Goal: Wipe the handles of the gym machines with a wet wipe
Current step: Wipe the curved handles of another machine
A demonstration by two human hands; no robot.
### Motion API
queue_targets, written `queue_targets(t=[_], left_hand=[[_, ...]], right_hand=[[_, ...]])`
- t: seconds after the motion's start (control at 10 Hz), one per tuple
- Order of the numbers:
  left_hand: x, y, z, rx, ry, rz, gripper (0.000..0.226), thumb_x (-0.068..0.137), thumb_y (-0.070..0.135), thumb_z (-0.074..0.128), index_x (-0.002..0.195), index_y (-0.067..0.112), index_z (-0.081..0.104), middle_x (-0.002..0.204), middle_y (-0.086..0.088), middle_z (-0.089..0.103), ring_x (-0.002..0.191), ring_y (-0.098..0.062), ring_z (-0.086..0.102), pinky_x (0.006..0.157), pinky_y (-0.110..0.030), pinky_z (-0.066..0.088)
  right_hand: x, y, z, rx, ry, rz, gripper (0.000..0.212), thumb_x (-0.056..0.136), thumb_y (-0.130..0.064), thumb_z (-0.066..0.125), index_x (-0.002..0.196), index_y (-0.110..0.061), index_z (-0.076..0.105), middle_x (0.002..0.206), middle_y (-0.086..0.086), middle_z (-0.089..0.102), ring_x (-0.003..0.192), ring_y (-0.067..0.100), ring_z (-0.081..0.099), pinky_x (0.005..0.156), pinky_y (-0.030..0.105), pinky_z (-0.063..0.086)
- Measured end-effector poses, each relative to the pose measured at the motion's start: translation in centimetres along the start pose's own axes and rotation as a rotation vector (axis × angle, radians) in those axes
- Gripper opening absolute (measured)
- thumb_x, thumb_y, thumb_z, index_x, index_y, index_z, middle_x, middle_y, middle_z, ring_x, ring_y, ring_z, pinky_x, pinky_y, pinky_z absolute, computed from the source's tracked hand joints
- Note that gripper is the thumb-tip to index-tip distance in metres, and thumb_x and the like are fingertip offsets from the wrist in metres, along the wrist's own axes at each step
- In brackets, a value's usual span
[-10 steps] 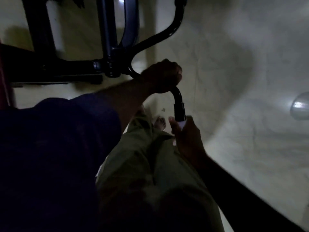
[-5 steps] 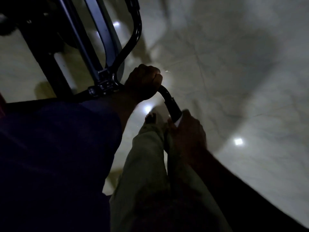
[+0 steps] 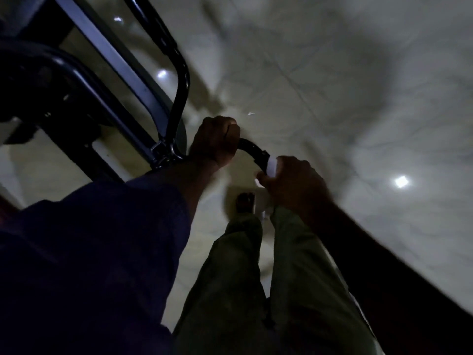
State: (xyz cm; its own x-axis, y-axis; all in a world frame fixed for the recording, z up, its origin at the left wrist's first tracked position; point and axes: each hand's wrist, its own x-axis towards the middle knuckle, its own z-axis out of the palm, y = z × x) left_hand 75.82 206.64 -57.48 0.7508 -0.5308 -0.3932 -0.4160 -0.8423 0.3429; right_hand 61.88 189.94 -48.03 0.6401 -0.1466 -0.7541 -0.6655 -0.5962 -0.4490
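Gripping black handle: left hand bare, right hand through wet wipe; machine frame alongside.

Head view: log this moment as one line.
stage: wipe on handle | left hand: grips handle | right hand: holds wipe round handle end | image: dim, blurred

right hand hides most of wipe.

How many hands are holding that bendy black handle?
2. The left hand grips the curved black metal handle nearer the dark machine frame; the right hand grips its free end through a white wet wipe.
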Motion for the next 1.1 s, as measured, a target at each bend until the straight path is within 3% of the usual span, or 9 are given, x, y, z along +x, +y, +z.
queue_targets(t=[0.2, 0.3, 0.4, 0.5, 0.6, 0.7, 0.8, 1.0, 1.1], left_hand=[[-1.1, 1.8, -2.9, -0.077, 0.039, -0.057, 0.041, 0.099, 0.02, 0.034, 0.102, -0.001, 0.068, 0.104, -0.024, 0.069, 0.096, -0.04, 0.064, 0.078, -0.035, 0.041], [-1.7, 2.7, -3.9, -0.012, -0.038, 0.075, 0.024, 0.083, 0.002, 0.042, 0.082, -0.004, 0.066, 0.082, -0.026, 0.068, 0.069, -0.043, 0.065, 0.062, -0.038, 0.053], [-1.8, 2.4, -3.7, -0.008, -0.068, 0.133, 0.022, 0.074, 0.006, 0.042, 0.07, -0.002, 0.062, 0.072, -0.023, 0.066, 0.055, -0.041, 0.062, 0.05, -0.036, 0.05], [-2.2, 3.2, -4.5, -0.112, -0.118, 0.036, 0.03, 0.089, 0.013, 0.042, 0.081, -0.001, 0.067, 0.086, -0.024, 0.068, 0.075, -0.041, 0.063, 0.063, -0.039, 0.046], [-1.9, 2.9, -4.5, -0.074, -0.049, 0.177, 0.03, 0.086, 0.019, 0.045, 0.06, 0.007, 0.053, 0.059, -0.017, 0.055, 0.05, -0.035, 0.054, 0.053, -0.029, 0.026], [-1.0, 2.2, -3.9, -0.034, -0.013, 0.232, 0.024, 0.074, 0.004, 0.065, 0.055, 0.006, 0.049, 0.054, -0.016, 0.054, 0.042, -0.036, 0.054, 0.056, -0.027, 0.027], [-1.6, 1.8, -3.6, 0.099, 0.021, 0.284, 0.014, 0.077, 0.004, 0.058, 0.064, 0.001, 0.058, 0.066, -0.02, 0.063, 0.054, -0.042, 0.062, 0.055, -0.032, 0.04], [-1.4, 1.7, -3.5, 0.274, 0.138, 0.437, 0.023, 0.072, 0.01, 0.043, 0.07, 0.0, 0.064, 0.069, -0.017, 0.066, 0.056, -0.037, 0.066, 0.051, -0.033, 0.052], [-1.7, 1.2, -3.0, 0.313, 0.219, 0.49, 0.023, 0.073, 0.011, 0.045, 0.072, -0.001, 0.064, 0.07, -0.019, 0.067, 0.056, -0.038, 0.066, 0.05, -0.036, 0.054]], right_hand=[[-6.6, 3.2, 1.3, -0.078, 0.162, 0.136, 0.027, 0.098, -0.045, 0.061, 0.114, -0.023, 0.061, 0.084, -0.01, 0.066, 0.067, 0.005, 0.058, 0.054, 0.013, 0.035], [-6.1, 2.3, 1.6, -0.091, 0.256, 0.205, 0.025, 0.095, -0.041, 0.064, 0.112, -0.022, 0.062, 0.089, -0.004, 0.068, 0.077, 0.019, 0.067, 0.062, 0.02, 0.042], [-4.4, -0.2, 1.9, -0.139, 0.296, 0.243, 0.024, 0.089, -0.04, 0.067, 0.103, -0.023, 0.058, 0.099, 0.004, 0.072, 0.093, 0.033, 0.071, 0.075, 0.035, 0.052], [-2.8, -2.3, 2.2, -0.136, 0.361, 0.166, 0.03, 0.088, -0.042, 0.068, 0.104, -0.022, 0.052, 0.099, 0.004, 0.072, 0.093, 0.033, 0.071, 0.079, 0.04, 0.056], [0.3, -6.1, 2.8, -0.204, 0.425, 0.003, 0.021, 0.091, -0.033, 0.065, 0.105, -0.021, 0.057, 0.1, 0.004, 0.071, 0.094, 0.032, 0.071, 0.072, 0.037, 0.049], [1.2, -6.9, 2.7, -0.217, 0.444, -0.085, 0.017, 0.092, -0.032, 0.064, 0.104, -0.021, 0.061, 0.1, 0.003, 0.07, 0.094, 0.031, 0.071, 0.07, 0.036, 0.044], [-0.9, -3.3, 2.7, -0.216, 0.502, -0.019, 0.025, 0.098, -0.047, 0.056, 0.102, -0.023, 0.06, 0.095, 0.004, 0.07, 0.088, 0.034, 0.07, 0.072, 0.038, 0.05], [-6.4, 3.4, 4.7, 0.091, 0.581, 0.252, 0.037, 0.098, -0.054, 0.057, 0.089, -0.018, 0.055, 0.089, 0.013, 0.071, 0.085, 0.04, 0.068, 0.064, 0.033, 0.041], [-5.8, 3.2, 5.1, 0.307, 0.58, 0.269, 0.029, 0.092, -0.04, 0.069, 0.088, -0.015, 0.056, 0.082, 0.011, 0.067, 0.081, 0.037, 0.067, 0.065, 0.032, 0.041]])
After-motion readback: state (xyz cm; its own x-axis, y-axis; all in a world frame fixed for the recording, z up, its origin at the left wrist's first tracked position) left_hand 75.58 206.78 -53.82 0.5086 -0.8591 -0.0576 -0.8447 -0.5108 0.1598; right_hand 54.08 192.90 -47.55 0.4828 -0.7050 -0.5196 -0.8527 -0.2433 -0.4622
